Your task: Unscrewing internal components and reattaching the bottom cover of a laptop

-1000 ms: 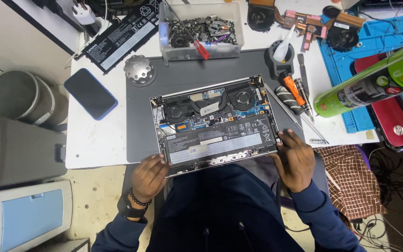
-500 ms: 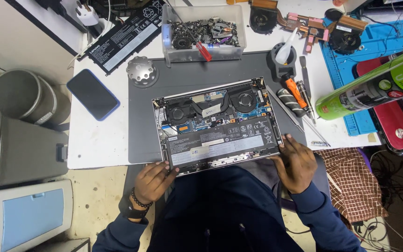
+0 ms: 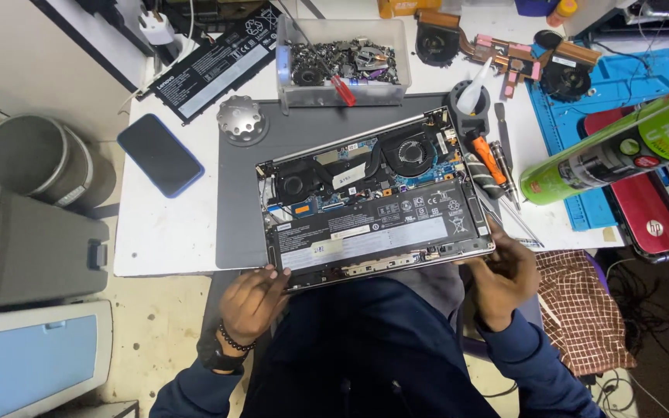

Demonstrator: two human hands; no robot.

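— Where's the opened laptop (image 3: 373, 205)?

— Bottom cover off, lying on the grey mat (image 3: 234, 217) on the counter (image 3: 156, 232), its near edge jutting past the counter's rim toward the person.

— And the hands?

— The left hand (image 3: 251, 303) curls its fingers around the laptop's near-left corner; the right hand (image 3: 506, 277) grips the near-right corner. Both hold the laptop.

— What lies around the laptop?

— Left of it, a dark phone (image 3: 159, 155) and a round metal disc (image 3: 242, 119). Behind it, a clear tray of small parts (image 3: 342, 62) with a red-handled screwdriver (image 3: 342, 89). Right of the laptop, an orange-handled tool (image 3: 489, 162) and a green spray can (image 3: 621, 143).
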